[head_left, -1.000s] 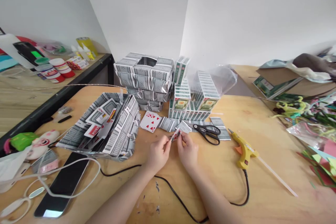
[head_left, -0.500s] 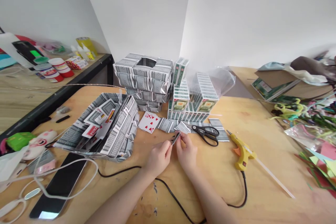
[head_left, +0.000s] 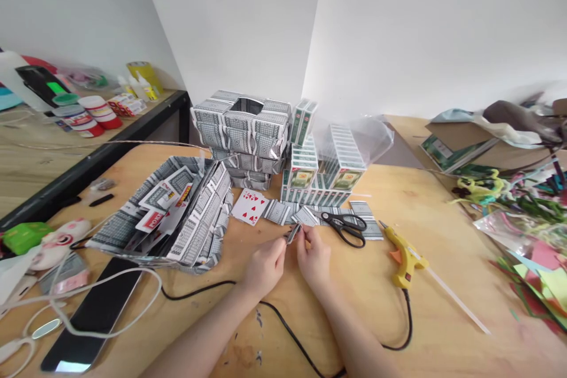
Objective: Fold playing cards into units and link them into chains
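Note:
My left hand (head_left: 264, 264) and my right hand (head_left: 315, 257) meet over the wooden table (head_left: 447, 331), both pinching one small folded playing card (head_left: 293, 233) held edge-on between the fingertips. Just beyond the hands lie loose cards: a face-up red card (head_left: 250, 207) and a row of grey-backed cards (head_left: 283, 211). Black scissors (head_left: 346, 225) rest to the right of the folded card. A yellow glue gun (head_left: 404, 254) lies further right, its black cord (head_left: 283, 322) running under my forearms.
A flat woven sheet of cards (head_left: 177, 212) lies at left, a box built of cards (head_left: 245, 130) behind it. Stacked card packs (head_left: 325, 165) stand at centre back. A dark tablet (head_left: 88, 319) with white cables sits front left. Coloured paper and pipe cleaners (head_left: 522, 212) crowd the right.
The card has turned from showing its red face to edge-on between my fingertips. Both hands stayed close together, shifting slightly forward.

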A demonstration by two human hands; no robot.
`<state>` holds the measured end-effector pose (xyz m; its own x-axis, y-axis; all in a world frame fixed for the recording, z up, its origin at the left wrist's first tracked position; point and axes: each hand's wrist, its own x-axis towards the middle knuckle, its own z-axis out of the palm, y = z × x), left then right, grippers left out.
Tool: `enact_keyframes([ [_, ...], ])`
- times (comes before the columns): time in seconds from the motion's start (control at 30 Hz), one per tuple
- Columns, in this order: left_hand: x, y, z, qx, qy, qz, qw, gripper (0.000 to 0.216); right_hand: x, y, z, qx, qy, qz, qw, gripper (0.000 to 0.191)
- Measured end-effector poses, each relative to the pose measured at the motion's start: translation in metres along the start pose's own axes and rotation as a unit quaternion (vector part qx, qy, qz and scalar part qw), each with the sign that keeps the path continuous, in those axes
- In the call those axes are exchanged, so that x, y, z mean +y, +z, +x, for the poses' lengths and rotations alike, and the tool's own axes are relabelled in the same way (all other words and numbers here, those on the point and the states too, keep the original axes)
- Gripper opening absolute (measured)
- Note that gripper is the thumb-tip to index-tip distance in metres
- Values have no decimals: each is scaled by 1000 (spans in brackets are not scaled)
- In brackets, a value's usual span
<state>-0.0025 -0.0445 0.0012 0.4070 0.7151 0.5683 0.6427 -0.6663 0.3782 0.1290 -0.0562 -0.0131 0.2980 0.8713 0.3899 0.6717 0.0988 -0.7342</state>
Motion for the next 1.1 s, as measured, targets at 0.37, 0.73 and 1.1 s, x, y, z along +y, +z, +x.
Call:
enact_keyframes([
  [0.37, -6, -1, -3, -22, -49, -23, 998, 21, 0, -4, 6, -57, 2, 104, 993, 27],
  [0.73, 0, 1, -2, -40, -80, -57, 994, 20, 4, -5, 4, -28, 13, 51, 998, 31],
  [1.1, 8, 2, -2, -47, -101, -93, 989, 20, -3, 0, 0, 20, 51, 7, 998, 25],
])
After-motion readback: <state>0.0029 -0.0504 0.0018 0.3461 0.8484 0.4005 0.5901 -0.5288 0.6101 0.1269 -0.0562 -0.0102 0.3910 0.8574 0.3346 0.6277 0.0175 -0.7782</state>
